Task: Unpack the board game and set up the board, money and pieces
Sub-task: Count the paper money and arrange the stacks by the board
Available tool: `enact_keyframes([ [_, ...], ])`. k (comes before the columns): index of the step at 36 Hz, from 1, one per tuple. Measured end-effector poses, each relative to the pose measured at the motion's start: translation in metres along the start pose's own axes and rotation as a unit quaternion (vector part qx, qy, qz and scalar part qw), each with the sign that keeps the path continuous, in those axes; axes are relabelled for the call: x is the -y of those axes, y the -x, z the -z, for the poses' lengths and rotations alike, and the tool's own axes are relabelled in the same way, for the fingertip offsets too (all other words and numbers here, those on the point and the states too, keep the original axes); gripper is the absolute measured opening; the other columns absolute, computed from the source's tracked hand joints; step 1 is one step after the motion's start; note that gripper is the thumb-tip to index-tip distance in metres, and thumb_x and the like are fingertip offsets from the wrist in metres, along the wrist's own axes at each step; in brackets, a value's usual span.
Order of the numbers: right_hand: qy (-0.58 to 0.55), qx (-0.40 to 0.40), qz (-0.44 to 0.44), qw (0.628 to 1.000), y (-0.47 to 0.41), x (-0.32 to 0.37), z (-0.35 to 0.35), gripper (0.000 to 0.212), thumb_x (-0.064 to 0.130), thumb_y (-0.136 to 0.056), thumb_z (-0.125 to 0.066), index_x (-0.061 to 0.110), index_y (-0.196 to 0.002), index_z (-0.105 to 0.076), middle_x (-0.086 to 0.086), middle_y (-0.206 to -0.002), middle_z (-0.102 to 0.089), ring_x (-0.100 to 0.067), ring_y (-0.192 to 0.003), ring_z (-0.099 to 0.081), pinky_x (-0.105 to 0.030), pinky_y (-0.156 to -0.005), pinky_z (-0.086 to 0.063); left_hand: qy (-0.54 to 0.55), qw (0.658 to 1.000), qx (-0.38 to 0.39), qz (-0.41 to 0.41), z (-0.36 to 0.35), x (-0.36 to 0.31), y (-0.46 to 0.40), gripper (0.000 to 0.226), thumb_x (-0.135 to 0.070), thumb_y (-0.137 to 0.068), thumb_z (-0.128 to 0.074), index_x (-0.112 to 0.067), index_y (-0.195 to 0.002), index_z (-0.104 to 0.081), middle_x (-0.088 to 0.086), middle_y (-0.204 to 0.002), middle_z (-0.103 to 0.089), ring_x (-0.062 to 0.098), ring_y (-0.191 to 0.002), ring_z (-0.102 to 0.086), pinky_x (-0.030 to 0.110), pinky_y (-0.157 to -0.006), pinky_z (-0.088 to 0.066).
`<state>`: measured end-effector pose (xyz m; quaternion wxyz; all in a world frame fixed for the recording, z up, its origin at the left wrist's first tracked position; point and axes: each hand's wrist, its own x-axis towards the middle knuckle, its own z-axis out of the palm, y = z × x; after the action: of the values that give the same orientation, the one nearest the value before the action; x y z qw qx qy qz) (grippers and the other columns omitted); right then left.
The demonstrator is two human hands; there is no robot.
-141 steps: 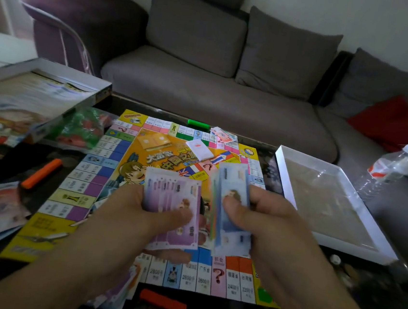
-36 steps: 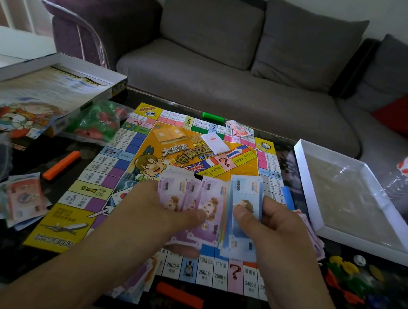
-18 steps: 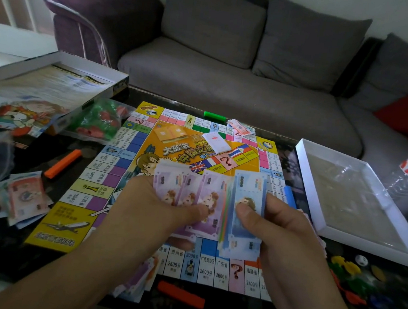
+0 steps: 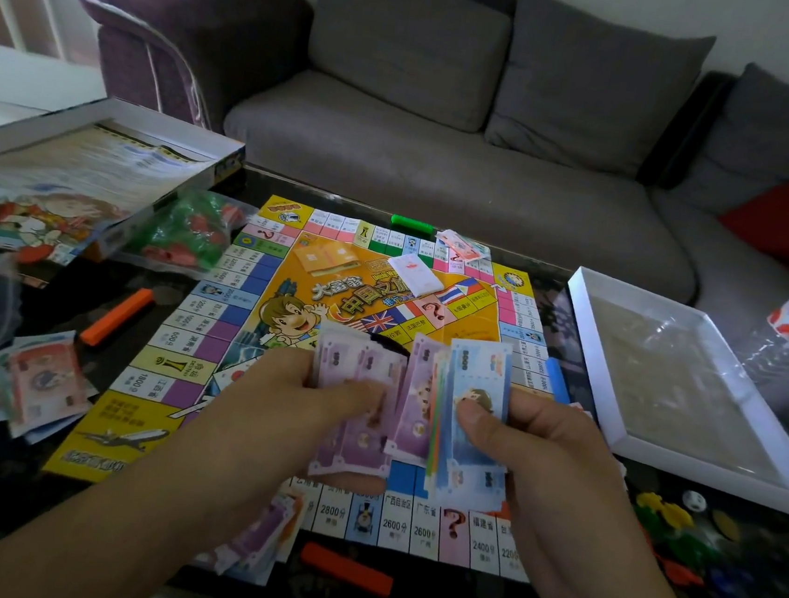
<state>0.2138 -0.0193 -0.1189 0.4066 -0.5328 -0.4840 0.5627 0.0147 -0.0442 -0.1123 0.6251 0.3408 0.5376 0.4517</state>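
Board (image 4: 212, 348) squares read 2800, 2600, 2400, 1800; red question mark.

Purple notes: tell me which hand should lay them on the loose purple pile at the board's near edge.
Left. The left hand already pinches the purple notes, above that pile; the right hand holds the blue-fronted stack.

Two bare forearms and hands (image 4: 533, 440), no sleeves, rings or watch.

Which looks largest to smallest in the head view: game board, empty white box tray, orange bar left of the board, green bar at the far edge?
1. game board
2. empty white box tray
3. orange bar left of the board
4. green bar, though it lies farther from the camera, so its true size against the orange one is unsure.
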Motion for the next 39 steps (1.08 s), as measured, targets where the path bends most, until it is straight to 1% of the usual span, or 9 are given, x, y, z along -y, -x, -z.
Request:
enact_keyframes([
  [3,0.005,0.006,0.003,1.000,0.0000,-0.0008,0.0002,0.019,0.029,-0.081,-0.073,0.028,-0.095,-0.086,-0.001,-0.104,-0.082,-0.030,-0.095,-0.078,-0.057,-0.092,-0.060,-0.031,0.999,-0.006,-0.027,0.0015,0.0011,0.0004,0.009,-0.009,-0.095,-0.070,-0.008,-0.098,-0.078,0.014,-0.091,-0.080,0.033,-0.080,-0.079,0.050,-0.068,-0.066],
  [7,0.008,0.006,0.000,1.000,0.0007,-0.0010,-0.0013,0.026,0.031,-0.076,-0.073,0.031,-0.099,-0.084,-0.002,-0.102,-0.082,-0.030,-0.094,-0.079,-0.057,-0.094,-0.059,-0.040,0.998,-0.026,-0.048,0.0003,0.0033,0.0009,0.009,-0.009,-0.089,-0.076,-0.011,-0.082,-0.081,0.012,-0.083,-0.080,0.030,-0.073,-0.079,0.049,-0.060,-0.065],
  [11,0.018,-0.003,-0.006,1.000,0.0012,0.0002,-0.0003,0.022,0.026,-0.083,-0.074,0.022,-0.102,-0.084,-0.002,-0.101,-0.082,-0.030,-0.093,-0.079,-0.057,-0.093,-0.060,-0.034,0.997,-0.033,-0.057,0.0015,0.0053,-0.0012,0.006,-0.015,-0.085,-0.081,-0.019,-0.089,-0.083,0.012,-0.090,-0.081,0.032,-0.081,-0.079,0.056,-0.072,-0.064],
  [16,0.072,0.000,-0.004,0.997,0.0040,0.0009,-0.0028,0.016,0.019,-0.096,-0.070,0.024,-0.105,-0.083,0.002,-0.097,-0.082,-0.024,-0.089,-0.079,-0.057,-0.089,-0.062,-0.030,0.997,-0.029,-0.058,0.0007,0.0050,-0.0005,0.007,-0.017,-0.086,-0.080,-0.017,-0.092,-0.081,0.011,-0.089,-0.081,0.032,-0.079,-0.080,0.057,-0.071,-0.064],
  [20,0.091,0.016,0.001,0.996,0.0055,0.0003,-0.0059,0.015,0.021,-0.094,-0.071,0.027,-0.099,-0.084,0.001,-0.097,-0.082,-0.026,-0.090,-0.079,-0.053,-0.092,-0.060,-0.035,0.997,-0.007,-0.065,-0.0001,0.0051,-0.0002,0.011,-0.012,-0.087,-0.077,-0.021,-0.089,-0.083,0.013,-0.088,-0.081,0.034,-0.078,-0.079,0.059,-0.074,-0.064],
  [25,0.049,0.020,0.001,0.999,0.0057,0.0010,-0.0064,0.023,0.030,-0.084,-0.072,0.026,-0.104,-0.083,0.001,-0.103,-0.082,-0.026,-0.095,-0.078,-0.054,-0.092,-0.060,-0.016,0.998,0.007,-0.068,0.0004,0.0045,-0.0002,0.014,-0.010,-0.087,-0.077,-0.020,-0.094,-0.083,0.015,-0.093,-0.081,0.036,-0.082,-0.079,0.060,-0.075,-0.063],
  [29,0.001,0.027,0.000,1.000,0.0045,0.0022,-0.0044,0.037,0.029,-0.077,-0.070,0.019,-0.111,-0.081,-0.002,-0.106,-0.081,-0.025,-0.096,-0.078,-0.051,-0.089,-0.059,0.027,0.997,0.025,-0.062,0.0001,0.0045,0.0003,0.013,-0.014,-0.089,-0.074,-0.021,-0.095,-0.082,0.014,-0.098,-0.080,0.035,-0.083,-0.079,0.052,-0.063,-0.065],
  [36,-0.061,0.050,0.000,0.997,0.0022,0.0021,-0.0015,0.029,0.022,-0.081,-0.068,0.025,-0.105,-0.084,-0.011,-0.110,-0.080,-0.033,-0.099,-0.078,-0.049,-0.085,-0.061,0.077,0.994,0.073,-0.028,0.0014,0.0028,0.0035,0.029,-0.022,-0.083,-0.073,-0.010,-0.109,-0.079,0.018,-0.102,-0.079,0.035,-0.086,-0.079,0.045,-0.060,-0.066],
  [39,-0.081,0.052,-0.003,0.995,0.0009,0.0017,-0.0007,0.031,0.021,-0.080,-0.068,0.015,-0.106,-0.084,-0.012,-0.111,-0.080,-0.034,-0.099,-0.078,-0.047,-0.080,-0.063,0.087,0.993,0.081,-0.016,0.0012,0.0016,0.0044,0.025,-0.023,-0.083,-0.072,-0.010,-0.102,-0.081,0.020,-0.102,-0.079,0.035,-0.084,-0.079,0.044,-0.059,-0.066],
])
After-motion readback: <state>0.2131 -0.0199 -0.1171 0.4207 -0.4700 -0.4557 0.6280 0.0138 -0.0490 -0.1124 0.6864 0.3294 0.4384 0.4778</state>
